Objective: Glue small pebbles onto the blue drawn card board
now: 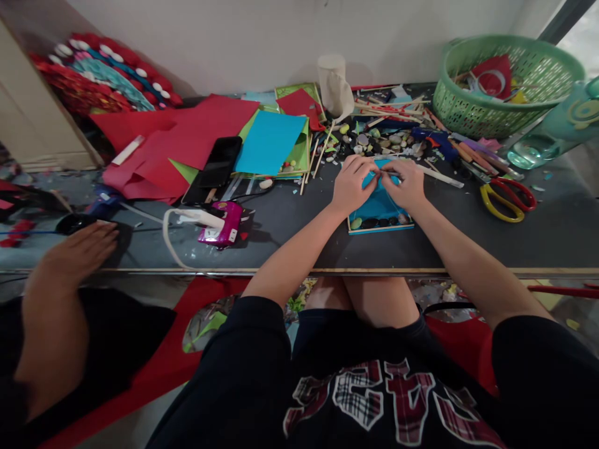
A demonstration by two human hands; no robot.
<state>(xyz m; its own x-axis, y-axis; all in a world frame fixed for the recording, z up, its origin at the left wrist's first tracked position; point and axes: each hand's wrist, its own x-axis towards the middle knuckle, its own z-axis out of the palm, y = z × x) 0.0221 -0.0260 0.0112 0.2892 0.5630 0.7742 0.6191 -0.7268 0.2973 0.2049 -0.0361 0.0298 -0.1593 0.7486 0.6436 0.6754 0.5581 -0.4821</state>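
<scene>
A blue paper panel [380,206] framed with a wooden strip lies on the dark table [538,237] in front of me, with a row of small pebbles along its near edge. My left hand [352,184] and my right hand [408,183] rest on its far part, fingers pinched together over the blue paper. What they pinch is too small to name. A pile of loose pebbles [381,142] lies just beyond my hands.
Red, blue and green paper sheets [196,140] cover the left of the table, with a black phone [216,167] and a pink glue gun [219,226]. Yellow-and-red scissors [508,198] lie at right, a green basket [505,84] behind. Another person's hand [77,252] rests at the table's left edge.
</scene>
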